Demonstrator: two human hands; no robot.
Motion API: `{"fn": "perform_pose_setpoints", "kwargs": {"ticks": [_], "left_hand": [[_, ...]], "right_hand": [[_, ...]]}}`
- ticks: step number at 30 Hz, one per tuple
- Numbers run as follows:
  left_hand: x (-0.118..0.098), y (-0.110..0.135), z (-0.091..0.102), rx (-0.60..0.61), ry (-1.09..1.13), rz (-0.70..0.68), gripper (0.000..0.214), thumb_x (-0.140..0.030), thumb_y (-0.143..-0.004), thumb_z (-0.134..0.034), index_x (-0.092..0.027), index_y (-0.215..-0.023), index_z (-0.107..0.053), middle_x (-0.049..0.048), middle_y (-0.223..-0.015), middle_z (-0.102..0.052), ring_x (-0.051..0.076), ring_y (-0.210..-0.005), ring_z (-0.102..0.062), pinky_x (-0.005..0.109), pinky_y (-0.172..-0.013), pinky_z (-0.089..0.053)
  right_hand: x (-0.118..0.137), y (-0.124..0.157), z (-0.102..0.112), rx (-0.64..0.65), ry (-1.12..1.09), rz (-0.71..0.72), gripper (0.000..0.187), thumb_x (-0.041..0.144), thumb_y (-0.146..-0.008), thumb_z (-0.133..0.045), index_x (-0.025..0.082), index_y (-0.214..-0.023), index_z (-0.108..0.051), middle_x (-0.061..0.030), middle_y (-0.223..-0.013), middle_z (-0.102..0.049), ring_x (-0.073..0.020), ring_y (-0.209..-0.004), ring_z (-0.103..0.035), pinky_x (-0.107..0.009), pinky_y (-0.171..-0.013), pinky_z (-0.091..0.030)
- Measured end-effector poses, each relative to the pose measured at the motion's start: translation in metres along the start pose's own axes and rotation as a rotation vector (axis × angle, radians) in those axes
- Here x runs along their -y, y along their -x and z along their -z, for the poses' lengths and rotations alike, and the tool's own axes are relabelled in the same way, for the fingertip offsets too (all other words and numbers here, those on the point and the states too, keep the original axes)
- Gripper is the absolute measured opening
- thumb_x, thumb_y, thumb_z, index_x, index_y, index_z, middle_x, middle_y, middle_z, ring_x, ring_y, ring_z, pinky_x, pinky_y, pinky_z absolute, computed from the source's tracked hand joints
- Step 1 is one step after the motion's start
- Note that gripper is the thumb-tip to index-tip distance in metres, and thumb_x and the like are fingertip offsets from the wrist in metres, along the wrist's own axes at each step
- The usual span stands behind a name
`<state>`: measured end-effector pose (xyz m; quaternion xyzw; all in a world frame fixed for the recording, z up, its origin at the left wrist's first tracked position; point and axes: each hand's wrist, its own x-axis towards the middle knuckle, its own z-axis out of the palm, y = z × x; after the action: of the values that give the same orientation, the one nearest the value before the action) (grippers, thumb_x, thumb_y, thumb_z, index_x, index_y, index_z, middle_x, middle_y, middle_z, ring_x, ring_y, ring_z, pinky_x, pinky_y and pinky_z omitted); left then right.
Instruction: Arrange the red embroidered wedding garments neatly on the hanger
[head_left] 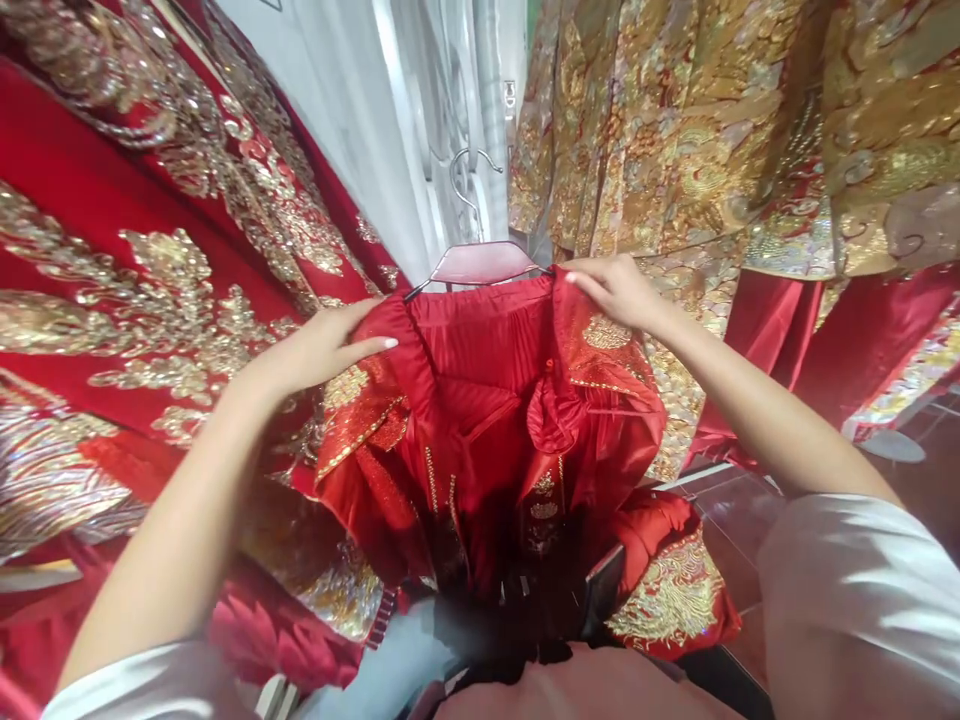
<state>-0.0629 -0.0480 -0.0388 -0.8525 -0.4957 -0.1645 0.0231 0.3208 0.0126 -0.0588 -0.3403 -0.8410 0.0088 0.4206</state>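
Note:
A red satin jacket (487, 400) with gold embroidery hangs open on a pink hanger (480, 262), its red lining facing me. My left hand (330, 345) lies on the jacket's left shoulder edge, fingers stretched out with the thumb under the cloth. On the other side, my right hand (611, 290) pinches the jacket's right shoulder edge near the hanger's end. The hanger's metal hook (469, 185) rises against the white wall behind.
A red robe with heavy gold embroidery (150, 280) hangs close on the left. Gold brocade garments (712, 130) with red skirts hang at the upper right. A dark tiled floor (750, 510) shows at the lower right. A white wall (360, 100) is behind.

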Motion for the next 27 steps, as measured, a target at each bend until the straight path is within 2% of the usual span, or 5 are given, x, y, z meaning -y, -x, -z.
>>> {"fn": "perform_pose_setpoints", "kwargs": {"ticks": [3, 9, 18, 23, 27], "left_hand": [[-0.003, -0.004, -0.010, -0.117, -0.047, -0.012, 0.058, -0.052, -0.088, -0.038, -0.014, -0.129, -0.051, 0.0130, -0.115, -0.065, 0.025, -0.096, -0.061, 0.034, -0.090, -0.043], [-0.011, -0.007, -0.012, -0.178, -0.080, -0.017, 0.044, -0.047, -0.091, -0.033, -0.016, -0.106, -0.061, 0.0051, -0.086, -0.065, 0.017, -0.074, -0.054, 0.028, -0.077, -0.041], [-0.033, -0.032, -0.010, -0.508, 0.090, 0.296, 0.039, -0.044, -0.090, -0.033, -0.021, -0.058, -0.034, -0.0019, -0.060, -0.027, 0.012, -0.063, -0.028, 0.028, -0.060, -0.027], [-0.040, -0.053, -0.008, -0.329, 0.124, 0.367, 0.040, -0.040, -0.090, -0.038, -0.020, -0.057, -0.026, -0.0025, -0.061, -0.025, 0.010, -0.065, -0.028, 0.025, -0.061, -0.026], [-0.032, -0.044, -0.011, -0.224, 0.176, 0.333, 0.040, -0.042, -0.093, -0.030, -0.018, -0.061, -0.032, -0.0023, -0.063, -0.034, 0.010, -0.066, -0.034, 0.022, -0.062, -0.030]], "right_hand": [[0.000, -0.006, -0.006, -0.099, -0.147, -0.084, 0.024, 0.043, -0.083, -0.059, 0.022, -0.072, -0.064, -0.0010, -0.067, -0.060, -0.0201, -0.077, -0.057, -0.036, -0.086, -0.041], [0.006, -0.006, -0.003, 0.030, -0.232, -0.089, 0.024, 0.041, -0.070, -0.073, 0.019, -0.069, -0.064, 0.0029, -0.059, -0.054, -0.0151, -0.066, -0.051, -0.028, -0.071, -0.039], [-0.009, -0.028, -0.026, -0.204, -0.160, -0.111, 0.054, 0.068, -0.083, -0.046, 0.020, -0.058, -0.047, 0.0006, -0.054, -0.034, -0.0143, -0.061, -0.045, -0.027, -0.060, -0.040], [-0.009, -0.032, -0.025, -0.090, -0.066, -0.112, 0.054, 0.071, -0.085, -0.039, 0.021, -0.073, -0.056, -0.0014, -0.060, -0.046, -0.0174, -0.067, -0.051, -0.031, -0.067, -0.044], [-0.003, 0.004, -0.012, -0.128, 0.133, -0.130, 0.048, 0.062, -0.089, -0.040, 0.020, -0.089, -0.064, -0.0066, -0.078, -0.064, -0.0212, -0.076, -0.057, -0.034, -0.075, -0.044]]}}
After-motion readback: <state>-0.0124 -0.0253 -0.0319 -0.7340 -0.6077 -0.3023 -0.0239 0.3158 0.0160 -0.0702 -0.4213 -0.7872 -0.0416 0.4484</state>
